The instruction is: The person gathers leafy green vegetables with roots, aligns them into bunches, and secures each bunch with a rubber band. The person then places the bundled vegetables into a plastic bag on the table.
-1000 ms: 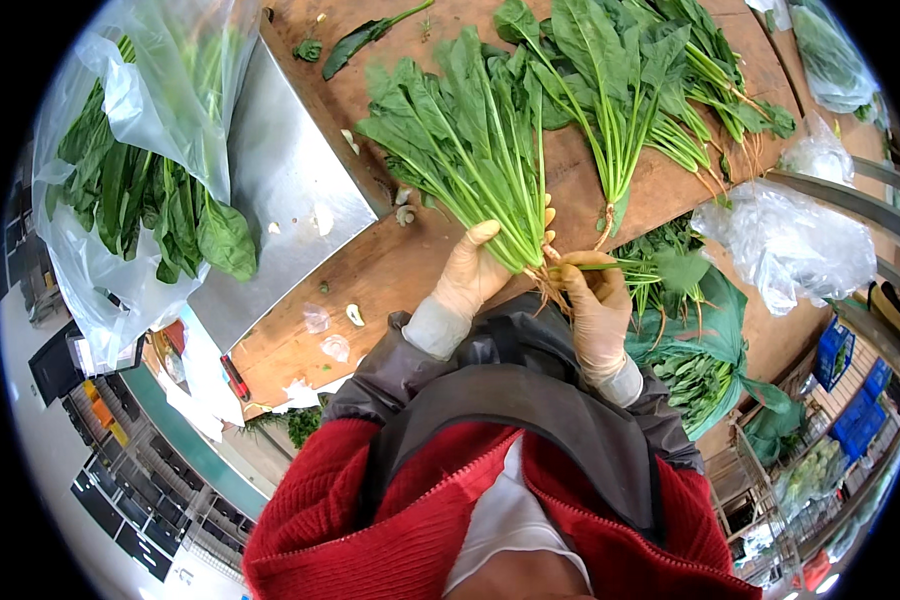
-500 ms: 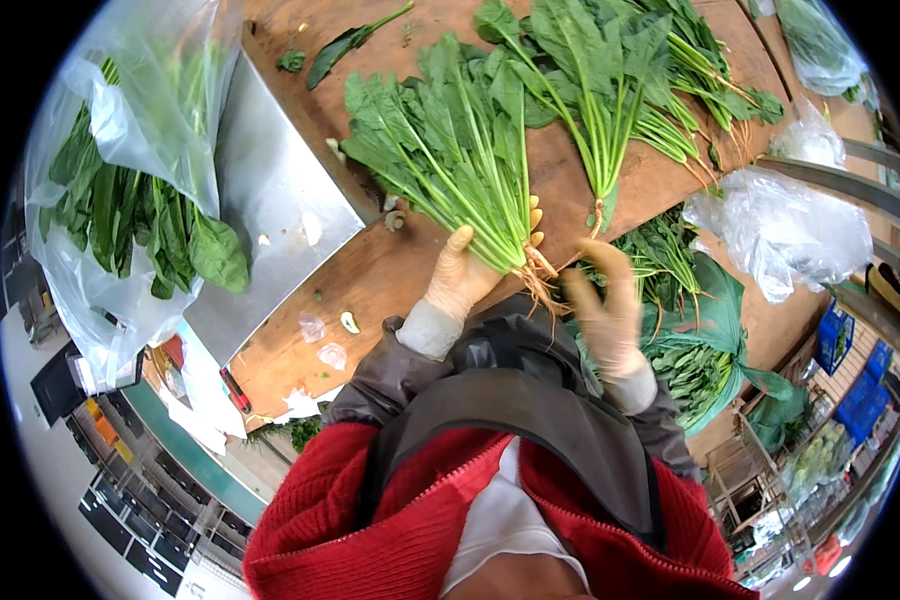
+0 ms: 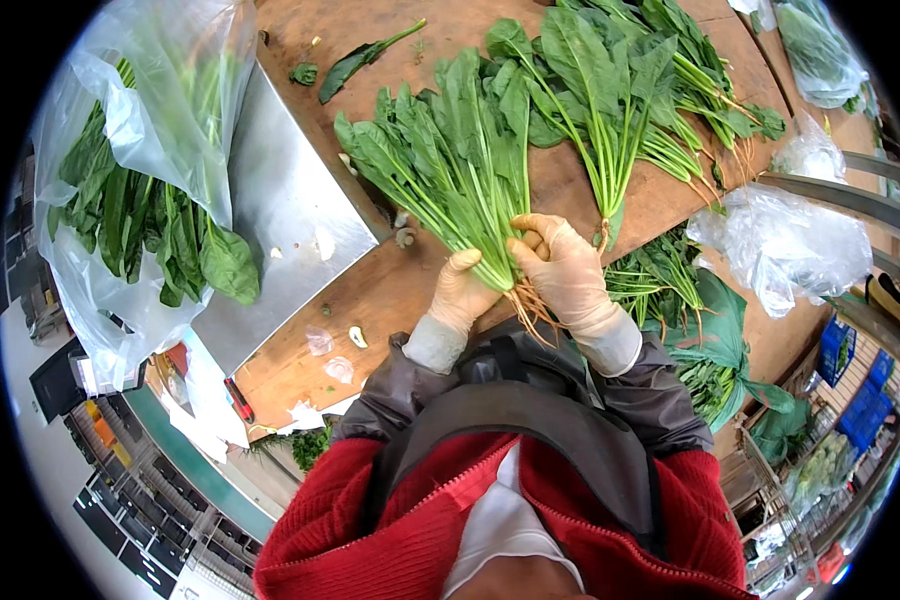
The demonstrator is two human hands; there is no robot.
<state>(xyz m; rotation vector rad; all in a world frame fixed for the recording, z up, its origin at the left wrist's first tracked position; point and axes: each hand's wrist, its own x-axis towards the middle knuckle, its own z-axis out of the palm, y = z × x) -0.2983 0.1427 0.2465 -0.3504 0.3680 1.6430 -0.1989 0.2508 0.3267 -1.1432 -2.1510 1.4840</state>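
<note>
A bunch of spinach (image 3: 460, 160) with orange-pink roots rests in my gloved left hand (image 3: 462, 290), which wraps round the stems just above the roots. My gloved right hand (image 3: 565, 270) has its fingers bent and pressed against the right side of the same bunch, close to the stem bases. Whether those fingers pinch a single stalk is hidden. Just beyond my right hand, a smaller spinach bunch (image 3: 610, 110) lies on the wooden table (image 3: 370, 290), roots toward me. More loose spinach (image 3: 715, 90) is spread at the far right.
On the left, a clear plastic bag (image 3: 160, 120) of leafy greens stands on a metal plate (image 3: 290, 200). A red box cutter (image 3: 239, 399) lies by the near left edge. At right are crumpled clear plastic (image 3: 790, 240) and a green bag (image 3: 715, 340) of spinach.
My right hand has moved up and left from beside the roots onto the bunch's stems, its fingers now curled. My left hand keeps hold of the bunch, nearly in place.
</note>
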